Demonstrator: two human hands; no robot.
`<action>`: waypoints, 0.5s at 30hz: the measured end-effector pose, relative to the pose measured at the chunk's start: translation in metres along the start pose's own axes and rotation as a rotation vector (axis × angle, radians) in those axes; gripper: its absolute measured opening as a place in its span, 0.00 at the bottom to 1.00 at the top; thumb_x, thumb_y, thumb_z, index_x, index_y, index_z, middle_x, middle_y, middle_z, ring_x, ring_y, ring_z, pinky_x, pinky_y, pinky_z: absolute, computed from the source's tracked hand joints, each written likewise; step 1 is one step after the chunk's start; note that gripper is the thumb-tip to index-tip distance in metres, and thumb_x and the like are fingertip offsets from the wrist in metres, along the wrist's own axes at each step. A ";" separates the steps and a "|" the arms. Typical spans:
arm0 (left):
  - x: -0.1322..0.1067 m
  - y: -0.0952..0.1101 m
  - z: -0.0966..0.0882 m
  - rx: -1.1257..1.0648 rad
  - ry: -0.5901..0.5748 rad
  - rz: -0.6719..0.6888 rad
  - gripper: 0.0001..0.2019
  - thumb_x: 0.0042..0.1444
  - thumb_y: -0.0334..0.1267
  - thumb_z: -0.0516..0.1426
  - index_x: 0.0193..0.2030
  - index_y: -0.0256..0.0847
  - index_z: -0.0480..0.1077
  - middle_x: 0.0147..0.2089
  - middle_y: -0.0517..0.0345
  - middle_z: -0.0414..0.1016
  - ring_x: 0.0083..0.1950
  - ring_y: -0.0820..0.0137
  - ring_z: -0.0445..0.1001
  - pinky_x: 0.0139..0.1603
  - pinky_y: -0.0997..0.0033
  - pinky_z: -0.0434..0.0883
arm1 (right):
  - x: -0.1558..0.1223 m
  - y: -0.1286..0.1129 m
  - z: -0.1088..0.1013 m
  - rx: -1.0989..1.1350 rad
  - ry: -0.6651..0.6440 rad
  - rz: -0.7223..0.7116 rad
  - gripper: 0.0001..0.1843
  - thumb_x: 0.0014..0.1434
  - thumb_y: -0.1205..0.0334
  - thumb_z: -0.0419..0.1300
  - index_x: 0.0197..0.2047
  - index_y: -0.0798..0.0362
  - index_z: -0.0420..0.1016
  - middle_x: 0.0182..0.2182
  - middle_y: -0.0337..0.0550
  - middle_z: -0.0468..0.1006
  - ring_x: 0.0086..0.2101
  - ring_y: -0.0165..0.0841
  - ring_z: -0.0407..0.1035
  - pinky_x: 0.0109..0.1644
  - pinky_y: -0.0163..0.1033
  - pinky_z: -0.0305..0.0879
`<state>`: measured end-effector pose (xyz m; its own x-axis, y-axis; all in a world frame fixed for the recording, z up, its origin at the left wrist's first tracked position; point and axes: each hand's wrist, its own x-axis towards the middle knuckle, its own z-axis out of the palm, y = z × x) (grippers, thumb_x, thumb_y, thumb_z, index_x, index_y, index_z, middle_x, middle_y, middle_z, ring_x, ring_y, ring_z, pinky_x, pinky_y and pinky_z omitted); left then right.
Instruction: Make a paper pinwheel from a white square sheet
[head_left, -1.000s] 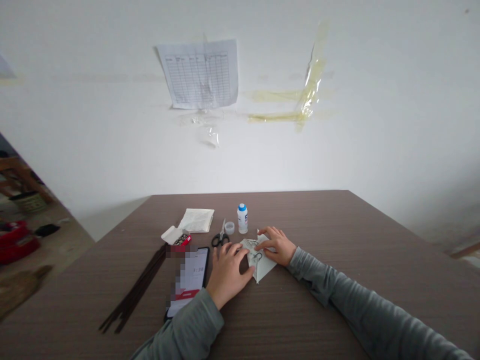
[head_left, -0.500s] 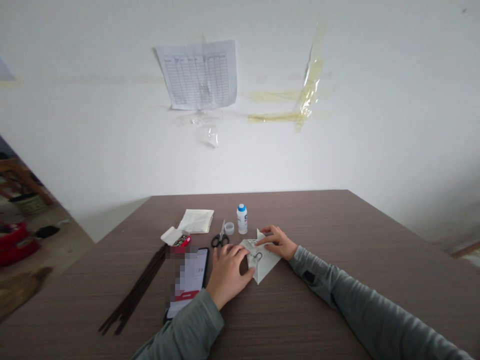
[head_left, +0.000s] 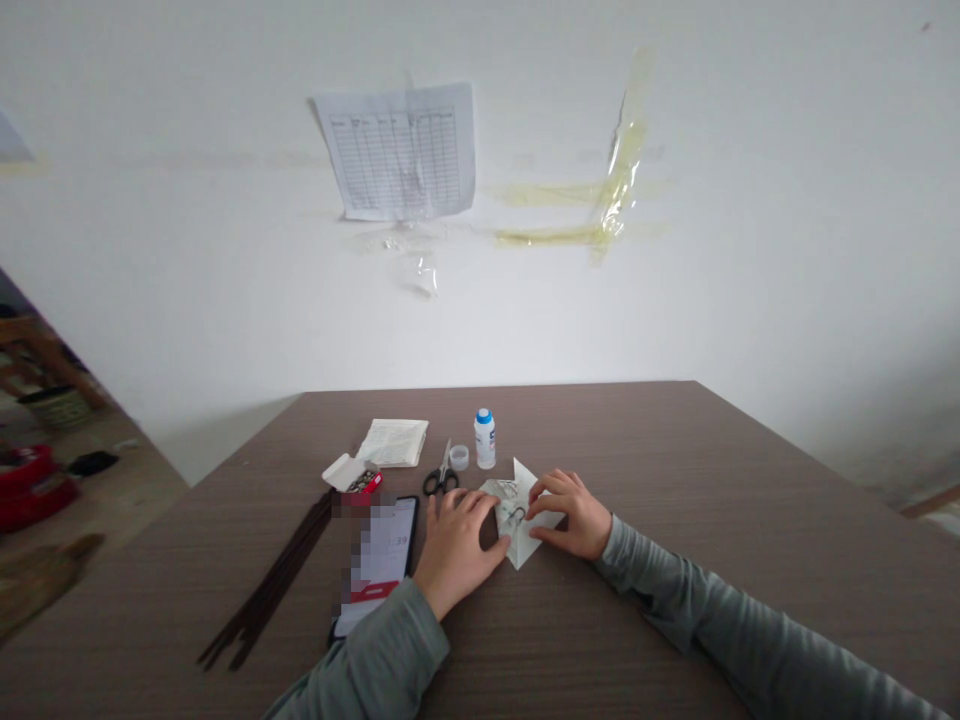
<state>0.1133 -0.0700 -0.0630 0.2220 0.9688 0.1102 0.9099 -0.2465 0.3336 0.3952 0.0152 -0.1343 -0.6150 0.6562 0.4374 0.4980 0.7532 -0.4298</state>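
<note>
A folded sheet of pale paper (head_left: 525, 548) lies on the table with a corner pointing up and away from me. A small dark curved mark or loop shows on its middle; I cannot tell which. My left hand (head_left: 459, 548) rests along the paper's left edge, fingers spread and thumb touching the edge. Over the right part of the paper is my right hand (head_left: 574, 515), its fingers bent downward and thumb apart from them, fingertips at the paper near the loop. Some of the paper is hidden beneath the fingers.
Beyond the hands stand a white bottle (head_left: 485, 440) with a blue cap, a small clear cup (head_left: 459, 458) and black-handled scissors (head_left: 441, 482). On the left are a phone (head_left: 386, 560), dark strips (head_left: 277, 570), an open red box (head_left: 364, 485) of small metal pieces and folded paper (head_left: 392, 442).
My right hand has drawn back toward me and slightly right, its fingers bending more over the paper. My left hand stays where it was.
</note>
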 end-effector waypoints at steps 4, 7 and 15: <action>0.000 0.000 0.000 -0.012 0.007 -0.001 0.24 0.74 0.43 0.75 0.75 0.55 0.90 0.80 0.48 0.92 0.87 0.32 0.79 0.94 0.19 0.67 | -0.010 -0.015 0.002 -0.038 -0.039 0.029 0.15 0.66 0.44 0.89 0.53 0.35 1.00 0.52 0.51 0.97 0.53 0.58 0.88 0.77 0.74 0.76; 0.001 0.000 0.002 -0.012 0.001 0.002 0.24 0.74 0.43 0.75 0.75 0.55 0.89 0.80 0.47 0.91 0.88 0.32 0.79 0.94 0.19 0.67 | -0.012 -0.020 0.005 -0.075 -0.019 0.063 0.20 0.59 0.43 0.92 0.52 0.33 1.00 0.52 0.50 0.97 0.53 0.62 0.89 0.81 0.78 0.74; 0.002 0.000 0.003 -0.014 -0.001 0.006 0.24 0.75 0.42 0.75 0.76 0.53 0.89 0.81 0.45 0.91 0.88 0.31 0.78 0.94 0.16 0.67 | -0.008 -0.035 0.006 -0.176 -0.050 0.131 0.17 0.61 0.45 0.90 0.51 0.35 0.98 0.50 0.50 0.96 0.53 0.62 0.89 0.82 0.80 0.74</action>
<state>0.1153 -0.0684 -0.0660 0.2274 0.9674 0.1116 0.9035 -0.2524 0.3463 0.3791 -0.0163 -0.1272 -0.5653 0.7491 0.3453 0.6721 0.6610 -0.3336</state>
